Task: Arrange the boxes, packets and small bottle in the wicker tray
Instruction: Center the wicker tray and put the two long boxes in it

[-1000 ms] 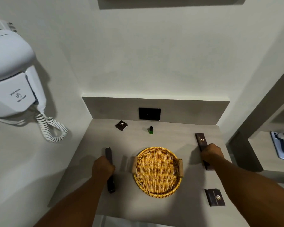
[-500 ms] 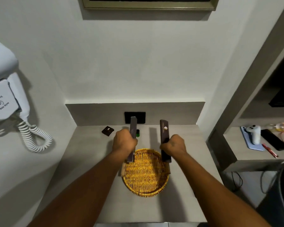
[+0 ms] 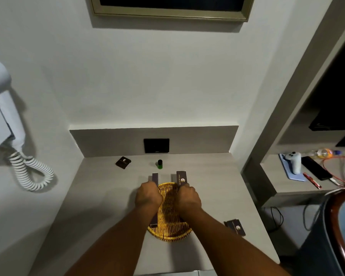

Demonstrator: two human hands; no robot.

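Observation:
A round wicker tray (image 3: 170,235) sits on the grey counter in front of me. My left hand (image 3: 147,197) grips a long dark box (image 3: 155,178) over the tray's left side; its near end shows below my wrist. My right hand (image 3: 188,198) grips a second long dark box (image 3: 181,177) with a gold logo over the tray's right side. Both boxes lie lengthwise across the tray, with their far ends past its back rim. A small green bottle (image 3: 159,164) stands behind the tray. One dark packet (image 3: 123,162) lies at the back left, another (image 3: 235,227) at the right of the tray.
A black wall socket (image 3: 156,145) sits in the backsplash. A white wall hair dryer (image 3: 0,116) with a coiled cord (image 3: 31,174) hangs on the left. The side shelf at the right holds a phone, cables and a small bottle. A framed mirror (image 3: 171,6) hangs above.
Both hands lifted the long boxes from the counter's left and right sides, brought them inward, and have lowered them onto the wicker tray. The camera tilted up.

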